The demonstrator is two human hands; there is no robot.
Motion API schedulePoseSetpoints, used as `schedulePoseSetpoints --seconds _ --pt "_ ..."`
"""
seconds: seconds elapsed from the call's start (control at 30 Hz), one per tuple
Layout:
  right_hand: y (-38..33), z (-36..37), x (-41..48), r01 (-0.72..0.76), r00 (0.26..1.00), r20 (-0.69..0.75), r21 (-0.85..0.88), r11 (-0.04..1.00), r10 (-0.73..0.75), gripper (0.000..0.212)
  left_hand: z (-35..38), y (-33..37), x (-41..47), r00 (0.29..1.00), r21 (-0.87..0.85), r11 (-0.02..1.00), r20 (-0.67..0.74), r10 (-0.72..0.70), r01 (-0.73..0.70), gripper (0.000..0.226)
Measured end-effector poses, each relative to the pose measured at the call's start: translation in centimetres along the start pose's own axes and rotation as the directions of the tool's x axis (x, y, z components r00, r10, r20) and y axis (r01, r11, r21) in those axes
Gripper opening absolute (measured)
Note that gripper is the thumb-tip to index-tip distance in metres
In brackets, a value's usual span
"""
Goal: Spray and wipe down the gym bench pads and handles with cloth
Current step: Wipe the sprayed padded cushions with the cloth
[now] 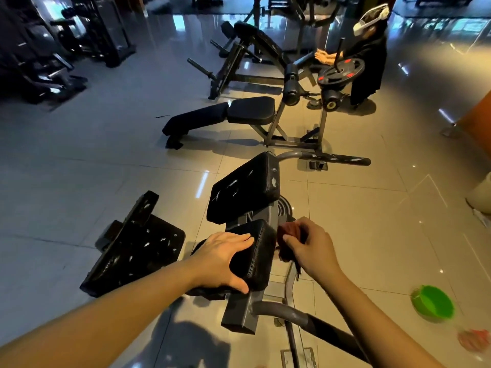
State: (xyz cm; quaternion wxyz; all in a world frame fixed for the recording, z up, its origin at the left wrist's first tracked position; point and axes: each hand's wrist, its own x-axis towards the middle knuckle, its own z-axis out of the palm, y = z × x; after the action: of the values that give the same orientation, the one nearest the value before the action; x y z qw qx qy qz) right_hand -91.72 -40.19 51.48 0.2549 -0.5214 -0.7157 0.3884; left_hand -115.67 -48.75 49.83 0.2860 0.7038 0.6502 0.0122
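A small black pad (256, 257) sits on the grey frame of the gym machine right below me. My left hand (223, 258) lies on its top and left side, with the fingers spread across the top and the thumb wrapped round the near edge. My right hand (309, 247) grips a dark red cloth (288, 232) bunched against the pad's right side. A larger worn black pad (243, 188) tilts up just beyond. Another scuffed black pad (138, 248) lies to the left. A curved grey handle (292, 313) runs below the small pad.
A green bowl (433, 301) and a reddish blurred object (474, 338) sit on the tiled floor at the right. A black flat bench (225, 115) stands ahead. Behind it a person in dark clothes (369, 51) works at a machine holding a weight plate (341, 71). Dark machines (53, 49) line the far left.
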Motion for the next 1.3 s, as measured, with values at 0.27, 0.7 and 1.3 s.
schedulePoseSetpoints --seconds 0.27,0.7,1.3 --pt "-0.3 4.7 -5.0 0.040 0.999 0.036 -0.038 0.998 -0.039 0.019 -0.3 -0.4 -0.4 0.996 0.078 0.993 -0.028 0.087 -0.084 0.112" --pt "-5.3 11.8 -10.6 -0.354 0.778 -0.514 0.114 0.928 0.360 0.013 -1.3 -8.8 0.9 0.910 -0.028 0.910 -0.014 0.414 -0.414 0.094" --pt "-4.2 19.8 -12.2 -0.172 0.536 -0.840 -0.014 0.985 0.081 0.020 7.0 -13.5 0.2 0.630 0.123 0.750 -0.465 0.622 -0.650 0.040"
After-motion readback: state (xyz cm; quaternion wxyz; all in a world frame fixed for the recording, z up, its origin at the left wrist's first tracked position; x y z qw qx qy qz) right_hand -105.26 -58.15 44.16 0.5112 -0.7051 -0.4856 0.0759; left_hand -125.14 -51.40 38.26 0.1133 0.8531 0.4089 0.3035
